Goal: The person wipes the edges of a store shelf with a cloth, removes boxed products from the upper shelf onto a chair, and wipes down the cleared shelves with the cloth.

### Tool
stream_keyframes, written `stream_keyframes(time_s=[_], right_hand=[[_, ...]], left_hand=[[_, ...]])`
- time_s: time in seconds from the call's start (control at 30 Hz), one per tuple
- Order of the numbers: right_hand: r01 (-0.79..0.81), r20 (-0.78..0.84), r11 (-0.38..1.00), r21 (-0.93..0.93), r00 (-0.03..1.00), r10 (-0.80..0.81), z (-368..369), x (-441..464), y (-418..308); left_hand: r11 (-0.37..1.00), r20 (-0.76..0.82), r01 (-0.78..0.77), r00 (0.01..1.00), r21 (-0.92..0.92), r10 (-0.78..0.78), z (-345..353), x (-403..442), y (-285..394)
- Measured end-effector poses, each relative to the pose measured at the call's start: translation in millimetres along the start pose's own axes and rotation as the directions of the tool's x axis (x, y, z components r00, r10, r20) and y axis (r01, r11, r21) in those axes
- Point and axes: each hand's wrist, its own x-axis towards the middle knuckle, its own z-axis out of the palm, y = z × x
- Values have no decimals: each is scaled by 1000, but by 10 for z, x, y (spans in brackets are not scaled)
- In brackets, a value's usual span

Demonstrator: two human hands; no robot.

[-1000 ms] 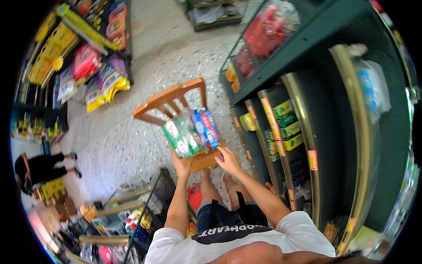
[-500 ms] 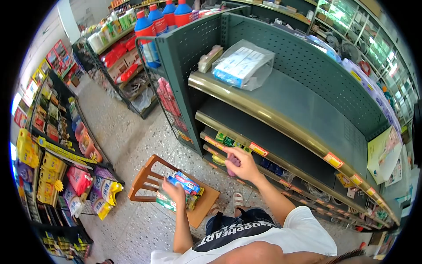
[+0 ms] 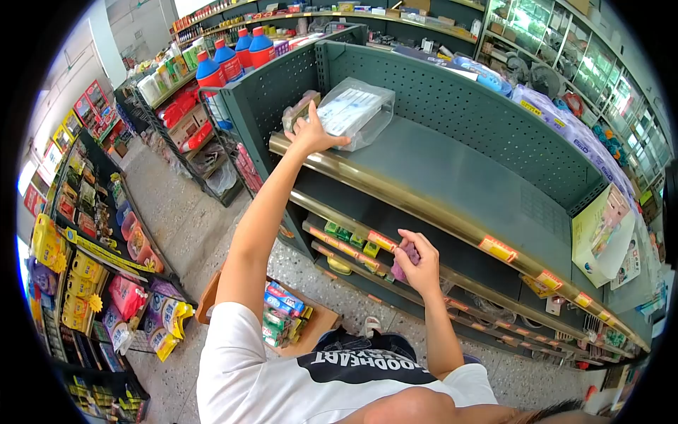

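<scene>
Raised the left hand (image 3: 314, 136) from chair (image 3: 326, 322) to top shelf (image 3: 459, 169), spreading it wide at bagged package (image 3: 366, 116), while clutching purple cloth (image 3: 404, 262) in right hand (image 3: 425, 270).

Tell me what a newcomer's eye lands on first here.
Probably the left hand, fingers spread at the plastic-bagged package near the left end of the top shelf. Next, the right hand, lower and in front of the shelving, holding a purple, cloth-like wad. Then the red-and-blue bottles beyond the top shelf's left end.
</scene>
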Motion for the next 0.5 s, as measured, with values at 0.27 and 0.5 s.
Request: stream_keyframes(time_s=[0.27, 0.5], right_hand=[[-51, -115, 998, 44, 992, 56, -213, -76, 189], [3, -27, 999, 43, 1000, -2, -128, 82, 99]], left_hand=[[996, -143, -75, 987, -53, 67, 89, 63, 38], [971, -377, -237, 903, -36, 206, -265, -125, 37]])
